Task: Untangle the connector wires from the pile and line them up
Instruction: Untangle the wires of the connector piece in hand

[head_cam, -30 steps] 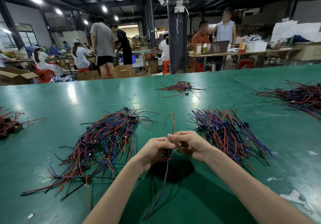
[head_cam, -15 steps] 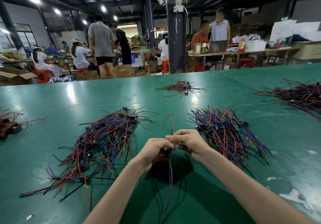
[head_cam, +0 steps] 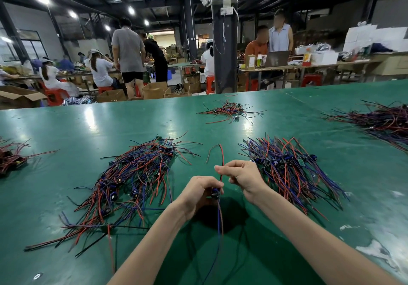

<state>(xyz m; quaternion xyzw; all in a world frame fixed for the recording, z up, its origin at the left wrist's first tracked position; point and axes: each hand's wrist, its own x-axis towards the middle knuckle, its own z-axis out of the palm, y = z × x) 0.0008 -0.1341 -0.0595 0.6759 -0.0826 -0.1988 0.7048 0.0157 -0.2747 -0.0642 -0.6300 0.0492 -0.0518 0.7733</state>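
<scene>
Both hands are holding one connector wire up over the green surface, close to its near edge.
The left hand is curling its fingers round the dark connector block, and the right hand is pinching the red lead just above it. A tangled pile is lying toward the left edge and a straighter bundle toward the right.

far-right wire pile cut by edge, left-edge pile likewise, held connector wire partly hidden
</scene>
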